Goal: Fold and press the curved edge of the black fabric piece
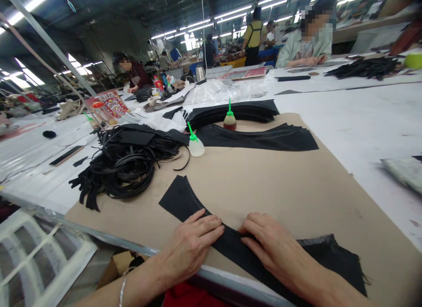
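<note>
A curved black fabric piece (231,245) lies slantwise on the brown sheet near the table's front edge, its right end frayed. My left hand (198,236) rests flat on its middle, fingers stretched out along the upper edge. To the right, my right hand (267,236) has its fingers bent and closed on the fabric's upper edge, thumb against the near side. Behind lie a stack of similar black pieces (257,139), a clear squeeze bottle with a green nozzle (197,147) and one with brown liquid (230,121).
A tangled heap of black strips (128,166) lies at left on the brown sheet (316,184). Another black stack (234,112) is farther back. Co-workers sit across the white table (362,109). A pale plastic lattice (36,254) stands at lower left.
</note>
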A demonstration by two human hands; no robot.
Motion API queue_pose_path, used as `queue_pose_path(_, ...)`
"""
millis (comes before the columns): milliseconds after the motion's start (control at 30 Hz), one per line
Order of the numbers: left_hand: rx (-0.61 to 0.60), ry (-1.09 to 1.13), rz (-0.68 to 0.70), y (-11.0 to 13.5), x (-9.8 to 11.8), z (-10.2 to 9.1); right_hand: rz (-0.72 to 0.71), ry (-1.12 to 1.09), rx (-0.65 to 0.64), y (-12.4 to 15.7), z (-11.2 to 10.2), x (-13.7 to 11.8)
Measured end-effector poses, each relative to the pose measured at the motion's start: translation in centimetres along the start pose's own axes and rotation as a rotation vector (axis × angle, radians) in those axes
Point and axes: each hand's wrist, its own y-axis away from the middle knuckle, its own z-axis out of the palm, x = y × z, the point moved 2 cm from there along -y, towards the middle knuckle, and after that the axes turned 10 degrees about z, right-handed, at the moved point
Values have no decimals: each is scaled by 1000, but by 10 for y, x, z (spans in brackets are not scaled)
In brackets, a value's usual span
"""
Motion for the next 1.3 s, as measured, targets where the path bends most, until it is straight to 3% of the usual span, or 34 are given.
queue_pose_path(100, 26, 49, -13, -3, -8, -8, 1, 8, 14, 3, -1, -2)
queue_pose_path(167, 111, 65, -56, -9, -8, -10, -3, 10, 27, 3, 0, -2)
queue_pose_path(300, 245, 117, -182, -28, 1, 1, -10, -29, 38, 2, 2, -1)
queue_pose_path(433, 207, 234, -214, -41, 9, 11, -26, -47, 40, 1, 3, 1)
queue_pose_path(600, 175, 240, -201, -42, 7, 10, -28, -57, 37, 2, 4, 5)
queue_pose_path(1000, 127, -68, 54, -9, 23, 23, -57, 19, 45, 9, 4, 9)
queue_pose_path(1167, 197, -7, 51, -15, 21, 16, -21, 115, 43, 12, -1, 7)
queue_pose_path(1300, 278, 103, -50, -20, 20, 14, 39, 189, 46, 14, -7, 8)
